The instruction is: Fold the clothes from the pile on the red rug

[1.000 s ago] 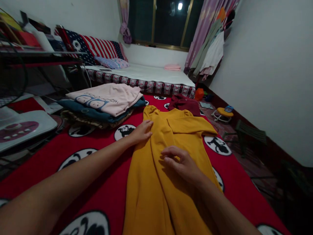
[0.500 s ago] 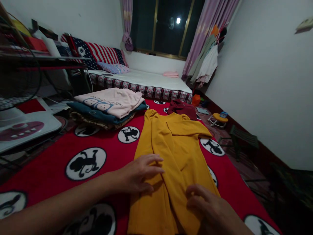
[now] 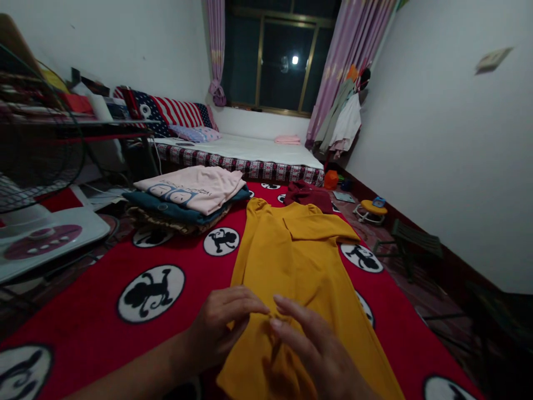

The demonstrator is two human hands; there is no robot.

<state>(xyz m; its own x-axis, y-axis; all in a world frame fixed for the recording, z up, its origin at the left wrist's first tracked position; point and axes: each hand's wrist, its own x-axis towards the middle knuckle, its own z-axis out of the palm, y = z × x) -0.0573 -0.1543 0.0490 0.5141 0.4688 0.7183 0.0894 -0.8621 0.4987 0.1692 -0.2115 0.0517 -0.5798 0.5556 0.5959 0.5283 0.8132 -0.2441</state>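
Observation:
A mustard-yellow long-sleeved dress (image 3: 300,255) lies spread on the red blanket, with one sleeve (image 3: 320,226) folded across its upper part. My left hand (image 3: 229,319) is closed on a bit of the yellow cloth at the dress's left side, thumb beneath the fingers. Close against it, my right hand (image 3: 314,344) reaches in from the right, its fingertips on the same puckered cloth; its thumb is hidden. Below the fingertips the fabric rises in loose folds. The dress's lower end runs out of view.
The red blanket (image 3: 100,311) bears monkey prints. A stack of folded clothes with a pink shirt (image 3: 195,189) on top sits at left, and a maroon garment (image 3: 308,194) beyond the dress. A fan (image 3: 45,239) stands left, stools (image 3: 370,210) right, a bed (image 3: 245,147) behind.
My right hand has moved left until its fingertips meet those of my left hand. The loose yellow cloth has shifted left and bunched up between them. The view has tilted slightly upward.

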